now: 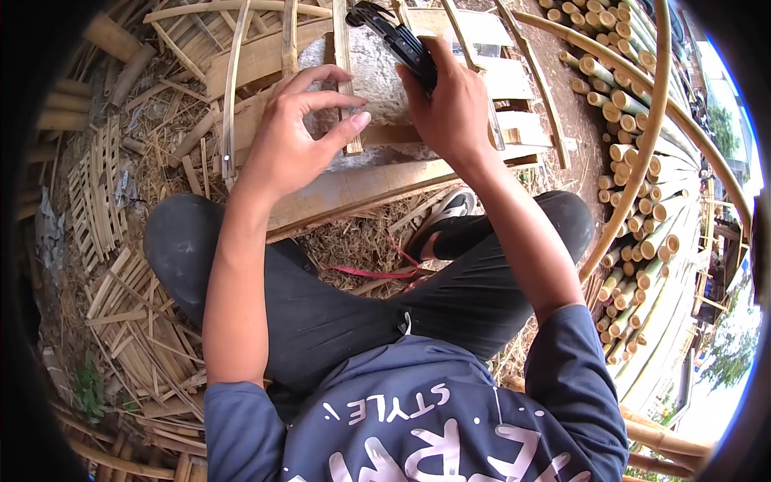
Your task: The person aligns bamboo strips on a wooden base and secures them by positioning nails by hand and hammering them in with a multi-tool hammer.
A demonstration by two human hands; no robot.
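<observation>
My right hand [451, 112] is wrapped round a black hand tool [405, 46] that looks like a stapler, its narrow head pointing up and left. My left hand [301, 132] is open, with thumb and fingers curved and apart. Its fingertips overlap a bamboo strip [342, 44] lying lengthwise over a pale, rough stone-like block [377, 84]. Other bamboo strips [234, 88] lie roughly parallel on both sides, across wooden boards [261, 60]. A wider plank [345, 193] runs crosswise in front of my knees.
Cut bamboo poles [634, 161] are stacked at the right, with a long curved pole [654, 120] in front of them. Bamboo offcuts [148, 345] and a woven slat panel [96, 185] lie at the left. A red strap [373, 273] is on the straw-covered ground.
</observation>
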